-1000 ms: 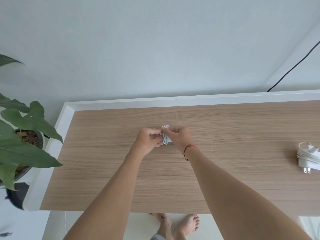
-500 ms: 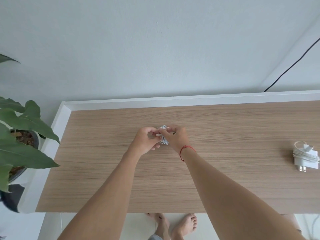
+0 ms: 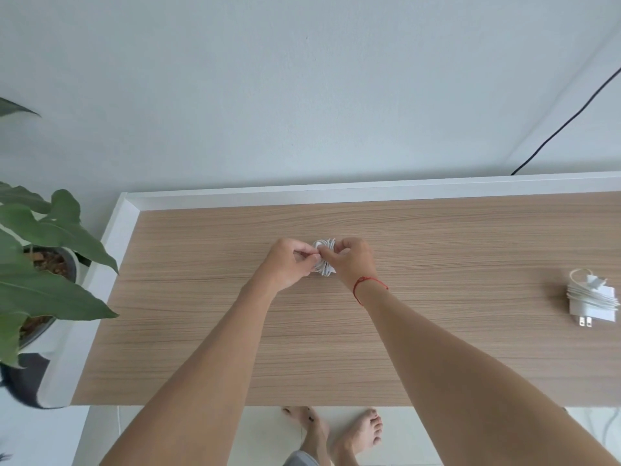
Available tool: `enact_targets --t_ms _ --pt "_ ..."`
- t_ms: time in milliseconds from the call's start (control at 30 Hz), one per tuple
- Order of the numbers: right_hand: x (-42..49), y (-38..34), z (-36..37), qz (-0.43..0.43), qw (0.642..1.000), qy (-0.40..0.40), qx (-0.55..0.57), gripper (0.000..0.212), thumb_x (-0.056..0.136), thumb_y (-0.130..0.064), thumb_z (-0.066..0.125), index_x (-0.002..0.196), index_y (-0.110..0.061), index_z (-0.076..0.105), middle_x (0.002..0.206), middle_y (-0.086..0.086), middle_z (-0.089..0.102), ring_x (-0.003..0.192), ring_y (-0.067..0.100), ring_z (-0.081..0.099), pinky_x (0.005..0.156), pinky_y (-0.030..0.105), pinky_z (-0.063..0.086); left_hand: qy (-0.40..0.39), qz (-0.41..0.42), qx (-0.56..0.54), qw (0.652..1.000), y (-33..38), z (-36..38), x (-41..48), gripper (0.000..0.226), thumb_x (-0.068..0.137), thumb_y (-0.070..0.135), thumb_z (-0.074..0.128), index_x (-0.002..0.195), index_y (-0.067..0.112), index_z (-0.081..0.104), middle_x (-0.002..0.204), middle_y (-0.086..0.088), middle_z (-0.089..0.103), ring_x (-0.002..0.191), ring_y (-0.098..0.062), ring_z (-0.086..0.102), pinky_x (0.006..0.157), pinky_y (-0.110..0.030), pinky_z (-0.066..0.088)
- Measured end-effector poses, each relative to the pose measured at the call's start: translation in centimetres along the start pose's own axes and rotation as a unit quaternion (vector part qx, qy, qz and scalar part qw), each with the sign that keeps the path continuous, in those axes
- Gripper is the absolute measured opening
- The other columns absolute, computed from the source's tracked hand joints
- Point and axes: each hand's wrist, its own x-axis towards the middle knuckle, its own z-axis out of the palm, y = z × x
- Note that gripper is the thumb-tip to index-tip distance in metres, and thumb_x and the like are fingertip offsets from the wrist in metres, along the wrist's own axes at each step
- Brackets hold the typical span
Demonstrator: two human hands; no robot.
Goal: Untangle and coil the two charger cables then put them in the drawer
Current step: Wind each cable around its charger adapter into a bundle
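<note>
A: Nearest, below both hands: two bare feet (image 3: 336, 432) on the floor, then the front edge of the counter (image 3: 369, 348). No drawer in view anywhere.

B: So stowing not started?

A: My read, yes. Neither cable is put away. Well off to the right of the right hand (image 3: 353, 260), slightly nearer than it, the wrapped charger (image 3: 593, 302) lies on the counter. Its cord is wound round the white plug block, prongs toward the near edge. Looks done bar the drawer.

B: The other one?

A: Between the two hands, touching both. The white cable bundle (image 3: 324, 260) is a small tight wad; can't tell if it rests on the counter or sits just above it. Right hand is curled round it, gripping. Left hand (image 3: 289, 264) pinches part of it with its fingertips, on the side facing the right hand. Probably tucking the end in, but it's too small to be sure.

B: Progress call?

A: Untangling done, judging by the two lying well apart. Coil one finished, coil two near its end. Left to do: finish it, then both into the drawer.

B: Counts?

A: Hands: two, both busy. Cables: two. Plug blocks visible: one. Red string (image 3: 366, 284) on the right wrist: one. Left of the left hand, past the counter edge, potted plant (image 3: 50, 237): one. Beyond the hands, up right on the wall, black cord (image 3: 564, 124): one, likely not part of the job.
</note>
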Motion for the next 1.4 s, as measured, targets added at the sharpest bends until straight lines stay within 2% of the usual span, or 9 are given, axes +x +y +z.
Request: enact_targets --t_ms 267,400,567,700,833,933,1100,1233,1400 --pt "-0.1 -0.2 0.0 0.011 1.0 0.007 0.014 0.038 0.072 -0.039 0.081 0.082 -0.014 0.055 0.084 -0.003 0.054 0.082 0.016 0.05 0.064 0.023 0.038 0.092 0.031 0.086 0.992 -1.1 1.4 -0.6 0.012 0.091 0.018 0.065 0.103 0.015 0.066 0.084 0.006 0.059 0.07 -0.004 0.055 0.058 -0.003 0.039" --pt "-0.5 -0.5 0.3 0.006 1.0 -0.014 0.0 0.067 0.073 -0.046 0.08 0.126 -0.017 0.051 0.119 0.0 0.053 0.113 0.015 0.048 0.089 0.024 0.038 0.12 0.004 0.041 0.992 -2.2 1.8 -0.8 0.015 0.09 0.019 0.066 0.104 0.013 0.066 0.093 -0.002 0.065 0.086 -0.018 0.066 0.073 -0.023 0.05" --pt "-0.5 -0.9 0.0 -0.039 0.997 -0.045 -0.055 0.042 0.088 -0.037 0.067 0.118 -0.008 0.066 0.116 0.008 0.066 0.114 0.023 0.057 0.093 0.029 0.043 0.141 -0.017 -0.099 0.985 -2.4 2.6 -1.1 0.01 0.092 0.01 0.062 0.101 0.007 0.063 0.094 -0.011 0.067 0.082 -0.023 0.072 0.08 -0.041 0.059" --pt "-0.5 -0.5 0.3 -0.037 0.995 -0.055 -0.08 0.044 0.088 -0.032 0.063 0.129 -0.017 0.061 0.122 0.005 0.062 0.12 0.021 0.051 0.097 0.027 0.04 0.181 -0.026 -0.173 0.968 -2.7 3.9 -2.0 0.006 0.095 0.006 0.056 0.1 0.007 0.059 0.094 -0.008 0.067 0.081 -0.018 0.072 0.071 -0.031 0.061" --pt "-0.5 -0.7 0.1 -0.03 0.996 -0.048 -0.064 0.036 0.091 -0.022 0.061 0.123 -0.007 0.063 0.118 0.011 0.065 0.114 0.025 0.055 0.091 0.028 0.042 0.231 0.001 -0.15 0.961 -2.7 4.4 -2.1 0.014 0.095 0.009 0.056 0.088 0.021 0.057 0.086 -0.002 0.067 0.077 -0.016 0.072 0.072 -0.037 0.06" --pt "-0.2 -0.6 0.5 -0.009 0.998 -0.029 -0.048 0.03 0.091 -0.027 0.062 0.112 -0.006 0.067 0.106 0.01 0.068 0.106 0.026 0.058 0.091 0.036 0.047 0.259 0.065 -0.054 0.962 -3.0 4.3 -2.3 0.01 0.093 0.009 0.057 0.091 0.018 0.063 0.087 -0.002 0.07 0.079 -0.013 0.067 0.068 -0.019 0.054" --pt "0.3 -0.6 1.3 0.007 0.999 -0.014 -0.048 0.028 0.085 -0.028 0.063 0.078 -0.001 0.066 0.072 0.011 0.064 0.076 0.031 0.062 0.064 0.039 0.055 0.222 0.11 -0.031 0.968 -2.4 4.4 -2.9 0.014 0.086 0.017 0.07 0.098 0.009 0.07 0.089 0.001 0.069 0.081 -0.005 0.066 0.068 -0.015 0.056" --pt "0.5 -0.6 0.8 0.034 0.998 -0.047 -0.01 0.024 0.087 -0.026 0.065 0.087 -0.003 0.07 0.081 0.012 0.069 0.058 0.019 0.062 0.042 0.023 0.05 0.199 0.142 -0.029 0.969 -1.7 4.3 -2.6 0.011 0.088 0.011 0.066 0.094 0.007 0.073 0.095 -0.002 0.065 0.085 -0.01 0.067 0.074 -0.02 0.058" --pt "1.0 -0.4 0.1 0.056 0.993 -0.096 0.031 0.03 0.087 -0.029 0.071 0.108 -0.009 0.07 0.083 0.008 0.071 0.057 0.014 0.067 0.047 0.021 0.055 0.121 0.129 0.023 0.984 -2.0 2.3 -1.9 0.012 0.082 0.024 0.075 0.088 0.014 0.078 0.099 0.006 0.071 0.094 -0.006 0.065 0.085 -0.03 0.055"
